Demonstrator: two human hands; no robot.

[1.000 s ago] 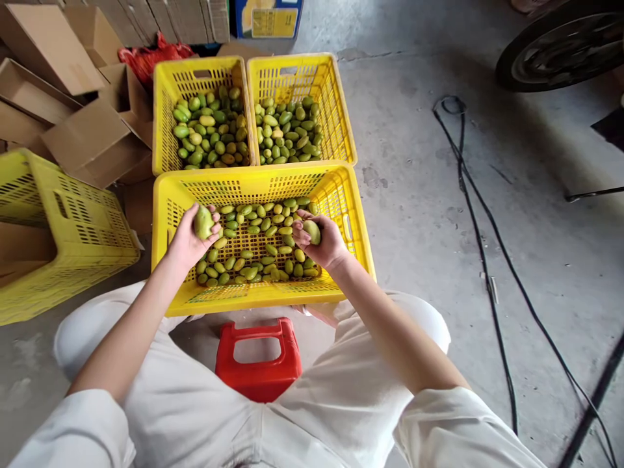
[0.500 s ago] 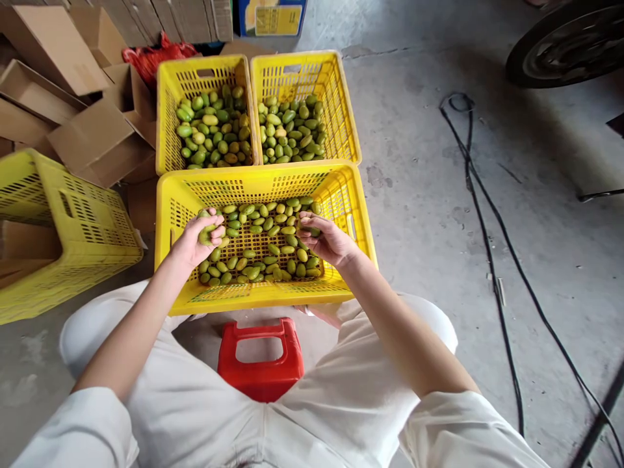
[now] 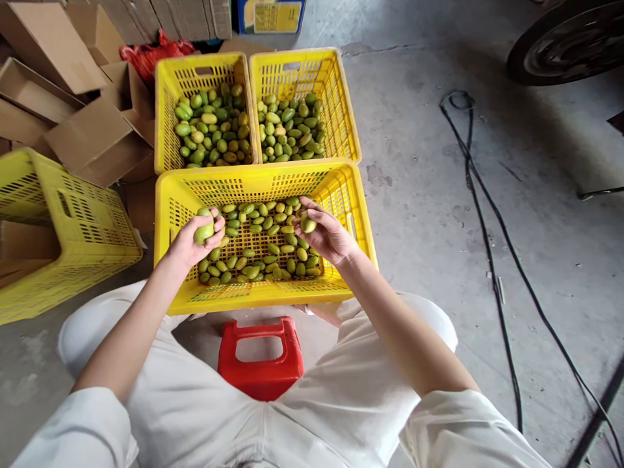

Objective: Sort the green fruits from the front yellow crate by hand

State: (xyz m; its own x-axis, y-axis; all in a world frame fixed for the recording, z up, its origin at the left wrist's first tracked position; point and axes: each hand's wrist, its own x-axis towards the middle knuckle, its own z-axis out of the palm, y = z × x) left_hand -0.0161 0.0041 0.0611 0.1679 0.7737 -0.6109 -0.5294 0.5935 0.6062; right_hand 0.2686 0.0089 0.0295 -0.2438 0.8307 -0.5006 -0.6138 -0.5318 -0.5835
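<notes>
Over the left side of the front yellow crate [image 3: 266, 300], my left hand [image 3: 188, 244] is closed around green mangoes [image 3: 203, 234]; two show, one partly behind the other. My right hand [image 3: 329, 237], palm up at the crate's right side, grips a small yellow-green mango [image 3: 307, 223] between thumb and fingers. Beneath both hands, many small green and yellowish mangoes [image 3: 253, 272] lie spread over the slotted crate floor. My fingers and palms hide part of them.
Two more yellow crates, back left [image 3: 156, 117] and back right [image 3: 347, 110], hold mangoes. Another yellow crate [image 3: 97, 221] and cardboard boxes [image 3: 92, 136] stand left. A red plastic stool [image 3: 260, 380] is between my legs. Black cable [image 3: 492, 221] and a wheel [image 3: 560, 45] are right.
Both hands have turned, and the mangoes in them show different sides. My right thumb and fingers have shifted around the mango, which now sits more exposed.
</notes>
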